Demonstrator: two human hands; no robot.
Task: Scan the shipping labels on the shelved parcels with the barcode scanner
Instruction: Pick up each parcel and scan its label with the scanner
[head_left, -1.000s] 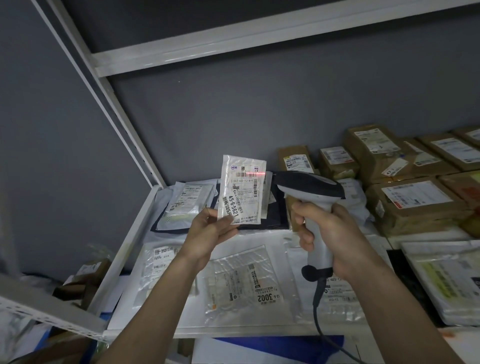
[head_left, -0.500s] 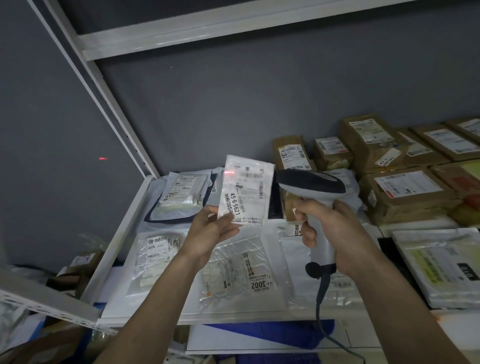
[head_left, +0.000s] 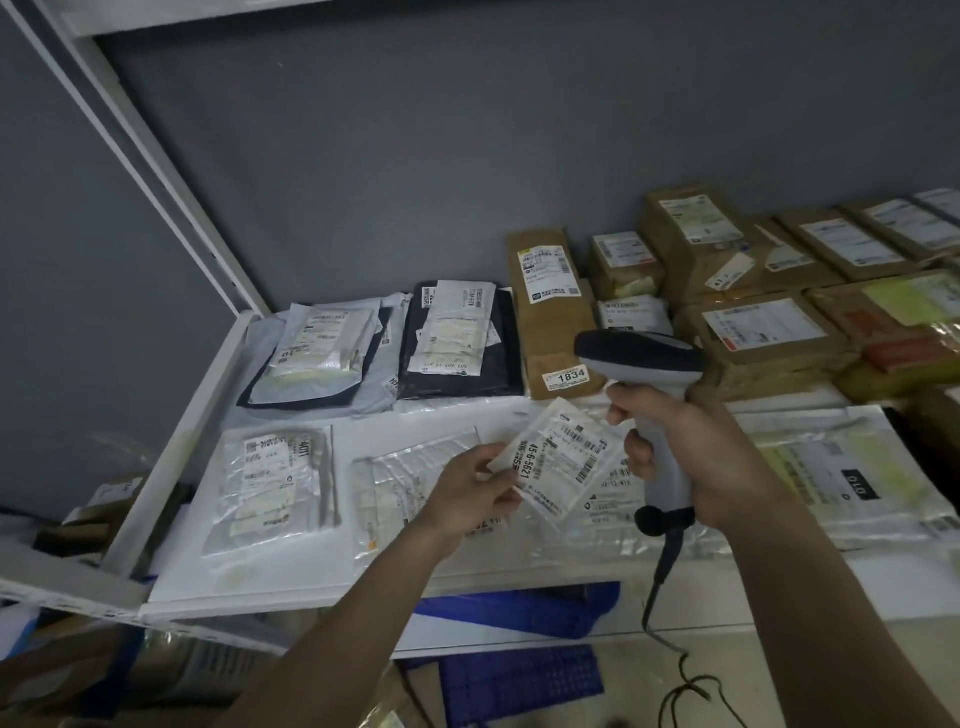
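Note:
My left hand (head_left: 475, 491) pinches the lower left corner of a small clear parcel (head_left: 566, 462) with a white label marked 45-6-5621, held low and tilted over the white shelf (head_left: 322, 582). My right hand (head_left: 691, 457) grips the handle of a grey barcode scanner (head_left: 641, 358), whose dark head points left just above the parcel. Its cable (head_left: 660, 597) hangs down past the shelf's front edge. No red beam shows on the label.
Clear and dark flat parcels (head_left: 270, 483) (head_left: 460, 340) lie on the left half of the shelf. Brown cardboard boxes (head_left: 550, 312) (head_left: 763, 338) are stacked at the back right, and a white bag (head_left: 841, 467) lies at the right. A blue crate (head_left: 519, 680) sits below.
My left hand has lowered the small parcel from upright in front of the scanner down toward the shelf, tilting it. The red scan beam is gone. The view has tipped downward.

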